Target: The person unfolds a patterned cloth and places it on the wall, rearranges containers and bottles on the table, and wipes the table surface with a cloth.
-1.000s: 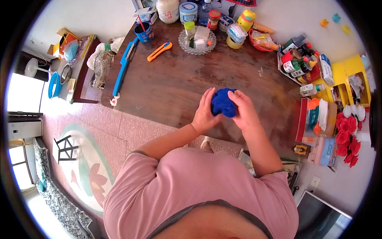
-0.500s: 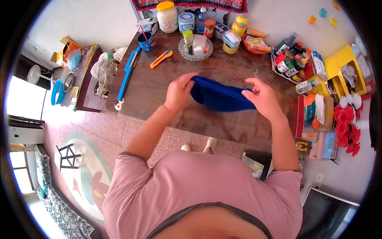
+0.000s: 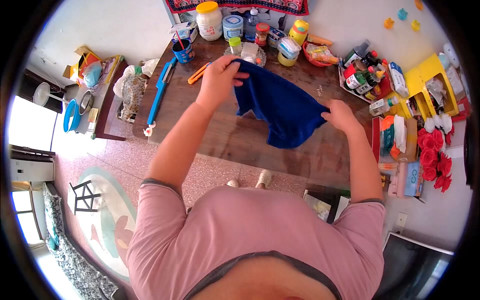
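Note:
A dark blue cloth [image 3: 280, 107] hangs spread out above the brown wooden table [image 3: 225, 140], its lower edge uneven. My left hand [image 3: 220, 82] pinches its upper left corner, near the glass dish. At the cloth's right corner, my right hand [image 3: 341, 116] has its fingers closed on the fabric. Behind my left hand lies an orange cutter [image 3: 197, 75], partly covered by it. A long blue tool [image 3: 161, 95] rests along the table's left side.
Along the back stand a white jar with a yellow lid [image 3: 209, 22], a blue cup [image 3: 183, 51], a glass dish [image 3: 259, 57] and a red basket [image 3: 320, 54]. Sauce bottles [image 3: 362, 80], a yellow rack [image 3: 435, 85] and red flowers [image 3: 429, 156] are on the right.
The blue cloth has gone from a bunched lump to folded, then to spread open. My left hand has moved up and left, my right hand to the right.

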`<control>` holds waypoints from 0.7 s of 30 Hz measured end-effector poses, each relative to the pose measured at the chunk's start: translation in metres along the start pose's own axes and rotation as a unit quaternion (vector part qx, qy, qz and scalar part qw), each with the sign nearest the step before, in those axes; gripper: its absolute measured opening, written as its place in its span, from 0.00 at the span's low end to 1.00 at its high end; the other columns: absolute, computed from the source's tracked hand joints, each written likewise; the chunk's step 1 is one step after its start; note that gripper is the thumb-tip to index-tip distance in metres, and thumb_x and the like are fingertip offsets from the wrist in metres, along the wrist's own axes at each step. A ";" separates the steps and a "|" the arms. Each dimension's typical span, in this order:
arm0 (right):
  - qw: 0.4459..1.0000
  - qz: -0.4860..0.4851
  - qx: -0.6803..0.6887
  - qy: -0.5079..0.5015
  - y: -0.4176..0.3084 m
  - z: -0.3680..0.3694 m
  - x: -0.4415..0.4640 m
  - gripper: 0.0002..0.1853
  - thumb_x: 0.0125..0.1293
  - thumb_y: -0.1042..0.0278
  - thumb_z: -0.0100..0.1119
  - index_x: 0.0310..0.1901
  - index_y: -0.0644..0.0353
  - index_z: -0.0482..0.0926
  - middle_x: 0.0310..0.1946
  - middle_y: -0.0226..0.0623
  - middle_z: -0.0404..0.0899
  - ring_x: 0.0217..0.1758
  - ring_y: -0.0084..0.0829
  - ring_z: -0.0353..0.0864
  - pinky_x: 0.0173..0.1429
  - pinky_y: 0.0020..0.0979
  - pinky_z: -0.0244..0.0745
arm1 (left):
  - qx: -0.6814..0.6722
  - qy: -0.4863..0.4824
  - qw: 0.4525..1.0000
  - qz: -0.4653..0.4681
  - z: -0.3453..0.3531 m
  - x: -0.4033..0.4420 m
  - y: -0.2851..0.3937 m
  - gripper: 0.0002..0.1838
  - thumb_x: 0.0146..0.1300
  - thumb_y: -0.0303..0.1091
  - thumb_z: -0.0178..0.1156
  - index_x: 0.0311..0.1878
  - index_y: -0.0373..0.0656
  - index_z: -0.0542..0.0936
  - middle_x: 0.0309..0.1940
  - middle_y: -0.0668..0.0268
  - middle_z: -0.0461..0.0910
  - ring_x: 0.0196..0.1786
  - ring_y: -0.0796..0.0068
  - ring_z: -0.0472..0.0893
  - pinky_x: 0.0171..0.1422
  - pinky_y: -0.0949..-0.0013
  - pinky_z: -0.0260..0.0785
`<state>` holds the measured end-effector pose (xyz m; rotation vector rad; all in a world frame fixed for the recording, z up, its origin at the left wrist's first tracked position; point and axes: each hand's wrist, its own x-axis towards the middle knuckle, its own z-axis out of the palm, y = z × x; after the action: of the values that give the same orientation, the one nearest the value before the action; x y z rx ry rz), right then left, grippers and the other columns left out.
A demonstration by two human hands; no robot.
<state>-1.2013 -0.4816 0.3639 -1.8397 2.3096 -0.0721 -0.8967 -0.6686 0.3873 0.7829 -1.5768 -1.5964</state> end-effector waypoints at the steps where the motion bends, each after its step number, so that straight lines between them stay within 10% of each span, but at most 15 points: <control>1: 1.000 0.000 0.000 0.000 0.013 0.009 0.002 0.13 0.54 0.65 0.64 0.38 0.63 0.81 0.32 0.55 0.80 0.39 0.51 0.81 0.43 0.46 0.75 | 0.017 -0.007 1.000 0.019 -0.001 0.003 0.004 0.11 0.70 0.28 0.49 0.50 0.37 0.76 0.41 0.64 0.80 0.41 0.75 0.83 0.40 0.76 0.75; 4: 0.998 -0.056 0.033 0.015 0.030 0.021 0.011 0.14 0.55 0.67 0.64 0.41 0.66 0.79 0.29 0.49 0.80 0.33 0.45 0.82 0.37 0.39 0.74 | 0.107 -0.021 0.989 0.100 -0.007 0.022 -0.005 0.11 0.70 0.29 0.50 0.50 0.37 0.77 0.42 0.64 0.81 0.43 0.74 0.82 0.45 0.75 0.75; 6: 0.952 0.129 0.278 -0.030 0.027 0.010 0.016 0.12 0.58 0.65 0.64 0.34 0.66 0.78 0.26 0.42 0.79 0.25 0.34 0.82 0.28 0.35 0.73 | 0.089 -0.009 0.992 0.092 -0.009 0.032 0.004 0.11 0.70 0.29 0.50 0.50 0.37 0.78 0.42 0.64 0.81 0.44 0.74 0.82 0.47 0.75 0.75; 9: 0.885 0.153 0.429 0.098 0.022 -0.020 0.020 0.13 0.59 0.65 0.65 0.33 0.66 0.75 0.25 0.35 0.77 0.20 0.26 0.78 0.22 0.30 0.69 | 0.059 0.023 0.993 0.098 -0.016 0.047 0.019 0.11 0.69 0.28 0.52 0.50 0.35 0.78 0.42 0.63 0.81 0.45 0.73 0.82 0.51 0.73 0.74; 15: 0.886 -0.085 0.076 0.449 -0.007 -0.075 -0.018 0.08 0.60 0.72 0.63 0.39 0.62 0.75 0.32 0.40 0.75 0.32 0.35 0.80 0.37 0.31 0.74 | 0.004 0.056 0.984 0.169 -0.043 0.021 0.061 0.13 0.68 0.28 0.52 0.51 0.33 0.77 0.43 0.60 0.81 0.48 0.71 0.81 0.55 0.71 0.73; 21: 0.942 -0.090 0.016 0.322 -0.017 -0.012 -0.082 0.08 0.55 0.77 0.61 0.38 0.61 0.76 0.36 0.42 0.74 0.37 0.45 0.77 0.40 0.39 0.74 | 0.182 -0.037 0.975 0.119 -0.072 -0.050 0.014 0.12 0.59 0.23 0.55 0.46 0.33 0.80 0.47 0.62 0.80 0.54 0.73 0.76 0.61 0.70 0.66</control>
<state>-1.1700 -0.4072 0.3877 -2.2525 2.4723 -0.8502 -0.8081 -0.6652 0.3932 0.6961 -1.9687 -1.1931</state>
